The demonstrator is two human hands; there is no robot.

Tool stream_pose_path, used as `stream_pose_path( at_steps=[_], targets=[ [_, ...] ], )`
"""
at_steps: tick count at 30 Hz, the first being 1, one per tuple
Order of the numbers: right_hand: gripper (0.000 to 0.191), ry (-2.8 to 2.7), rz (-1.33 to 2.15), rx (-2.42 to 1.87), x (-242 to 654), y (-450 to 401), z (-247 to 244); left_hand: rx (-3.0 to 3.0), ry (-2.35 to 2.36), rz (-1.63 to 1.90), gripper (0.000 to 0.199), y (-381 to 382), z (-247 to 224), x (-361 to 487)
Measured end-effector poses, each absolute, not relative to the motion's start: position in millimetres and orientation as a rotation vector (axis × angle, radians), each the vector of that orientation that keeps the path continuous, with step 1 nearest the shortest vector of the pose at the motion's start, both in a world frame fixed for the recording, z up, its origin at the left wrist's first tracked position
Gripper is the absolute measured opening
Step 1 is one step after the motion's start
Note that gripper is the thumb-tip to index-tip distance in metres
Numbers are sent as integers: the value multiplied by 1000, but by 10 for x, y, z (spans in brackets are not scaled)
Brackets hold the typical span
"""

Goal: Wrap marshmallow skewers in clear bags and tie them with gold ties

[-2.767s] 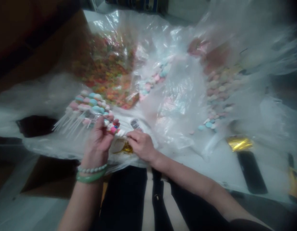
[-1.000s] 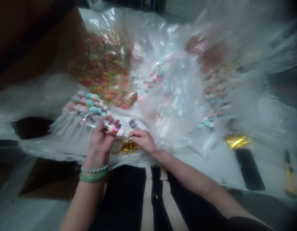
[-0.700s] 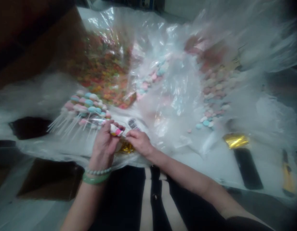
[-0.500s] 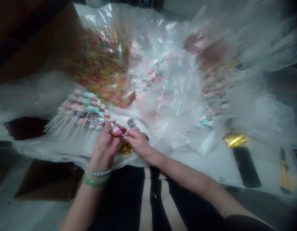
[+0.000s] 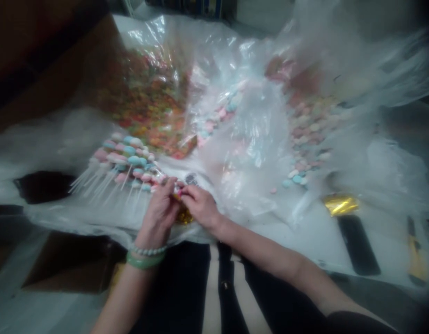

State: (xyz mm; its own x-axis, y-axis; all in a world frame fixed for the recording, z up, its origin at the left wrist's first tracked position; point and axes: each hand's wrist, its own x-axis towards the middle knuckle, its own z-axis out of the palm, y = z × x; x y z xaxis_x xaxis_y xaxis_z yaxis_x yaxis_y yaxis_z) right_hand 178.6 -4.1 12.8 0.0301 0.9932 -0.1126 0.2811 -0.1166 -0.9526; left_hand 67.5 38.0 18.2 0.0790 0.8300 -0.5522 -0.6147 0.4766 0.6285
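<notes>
My left hand [image 5: 160, 206] is closed around a marshmallow stick [image 5: 179, 192], of which only a small pink and white bit shows between the fingers. The fingertips of my right hand [image 5: 202, 206] pinch at its near end, touching the left fingers. Shiny gold strips [image 5: 185, 216] lie just below both hands. To the left is a pile of pink, blue and white marshmallow sticks [image 5: 125, 155], their white sticks pointing toward me. Glare and blur hide the exact hold.
A clear bag of orange and green sweets [image 5: 158, 116] lies behind the pile. Loose marshmallows [image 5: 301, 167] rest in plastic sheeting on the right. A gold packet [image 5: 341, 205], a black phone [image 5: 358, 245] and a yellow cutter [image 5: 416, 260] are at the right. An open carton [image 5: 68, 264] stands low left.
My left hand has shifted right and its fingers have closed in toward my right hand, covering most of the pink and white marshmallow. The view has moved slightly.
</notes>
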Motion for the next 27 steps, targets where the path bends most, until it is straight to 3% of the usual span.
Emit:
stream_pose_path(
  at_steps=[1,4,8,11,17,20,24,27],
  targets=[
    [8,-1321,1145,-1523,1807,-47,102,285,1018,1083,25,372,178,654],
    [28,-1327,1127,-1503,1862,-47,50,390,1056,1087,32,343,143,605],
    [16,-1518,996,-1377,1835,-51,58,478,1068,1041,36,279,70,639],
    [19,-1649,822,-1354,1799,-91,61,483,1092,975,36,234,57,659],
    [23,-1821,652,-1214,1909,-109,60,298,1060,925,25,246,213,594],
    [22,-1921,619,-1172,1942,-111,98,152,1022,890,6,283,272,603],
    [17,-1648,812,-1294,1897,-133,219,104,1039,999,24,250,264,713],
    [18,-1276,1094,-1412,1858,-97,331,154,1000,1018,15,167,269,790]
  ],
)
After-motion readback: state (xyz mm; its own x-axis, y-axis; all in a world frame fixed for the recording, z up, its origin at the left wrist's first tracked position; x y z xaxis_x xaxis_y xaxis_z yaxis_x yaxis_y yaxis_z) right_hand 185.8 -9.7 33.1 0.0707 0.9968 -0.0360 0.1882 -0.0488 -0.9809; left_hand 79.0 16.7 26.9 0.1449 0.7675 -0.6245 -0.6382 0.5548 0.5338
